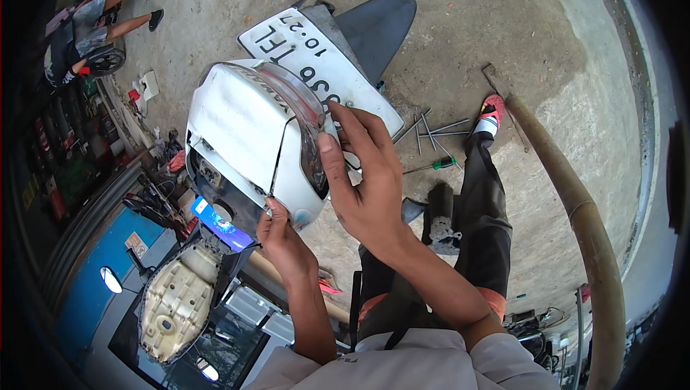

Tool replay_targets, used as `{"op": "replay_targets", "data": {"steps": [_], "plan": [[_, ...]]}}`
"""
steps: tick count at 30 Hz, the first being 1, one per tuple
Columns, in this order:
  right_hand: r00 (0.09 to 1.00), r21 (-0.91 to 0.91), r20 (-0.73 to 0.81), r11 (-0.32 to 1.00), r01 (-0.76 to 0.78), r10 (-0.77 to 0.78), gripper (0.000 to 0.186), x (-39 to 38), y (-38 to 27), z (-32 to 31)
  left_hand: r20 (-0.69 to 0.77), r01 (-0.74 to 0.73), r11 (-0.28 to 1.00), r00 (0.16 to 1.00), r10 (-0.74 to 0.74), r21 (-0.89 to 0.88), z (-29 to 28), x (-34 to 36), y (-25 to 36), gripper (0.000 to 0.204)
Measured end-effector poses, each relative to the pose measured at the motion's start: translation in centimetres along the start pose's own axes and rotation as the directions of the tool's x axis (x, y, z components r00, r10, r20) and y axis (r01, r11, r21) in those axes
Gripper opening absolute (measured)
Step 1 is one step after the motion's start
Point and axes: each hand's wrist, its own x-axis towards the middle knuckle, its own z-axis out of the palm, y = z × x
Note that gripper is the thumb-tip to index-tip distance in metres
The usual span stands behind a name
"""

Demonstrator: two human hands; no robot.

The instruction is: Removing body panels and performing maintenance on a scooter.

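Note:
In front of me is the white tail cover [233,113] of a motorcycle, with a dark seam along its right side panel [291,174]. My left hand [287,242] pinches the panel's lower front edge where the seam ends. At the rear, my right hand [370,181] curls its thumb and fingers around the edge of the clear and red tail light [305,99]; some fingertips are hidden. Beyond the light, a white licence plate [345,77] is fixed to the black rear mudguard [381,30]. An opening in the front of the cover shows a round dark cap [223,211].
An upturned motorcycle seat [176,304] lies at lower left, near mirrors. On the concrete are a green-handled screwdriver [442,163] and several metal rods [431,132]. A bamboo pole [575,203] slants along the right, beyond my foot [489,115]. Another person [90,27] is at upper left.

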Motion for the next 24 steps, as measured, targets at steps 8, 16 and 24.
{"op": "replay_targets", "data": {"steps": [8, 16, 24], "plan": [[0.939, 0.078, -0.062, 0.936, 0.342, -0.338, 0.050, 0.7, -1.0, 1.9, 0.011, -0.021, 0.998, 1.000, 0.020, 0.058, 0.3, -0.1, -0.4, 0.032], [0.964, 0.133, 0.105, 0.964, 0.231, -0.246, 0.044, 1.3, -1.9, -0.3, 0.010, 0.011, 0.993, 1.000, -0.012, 0.114, -0.3, 0.0, 0.0, 0.033], [0.995, -0.183, 0.051, 0.979, 0.090, -0.082, 0.038, 1.5, -5.4, 0.8, 0.078, 0.099, 0.989, 0.991, -0.108, 0.110, -0.5, 0.1, 0.1, 0.031]]}}
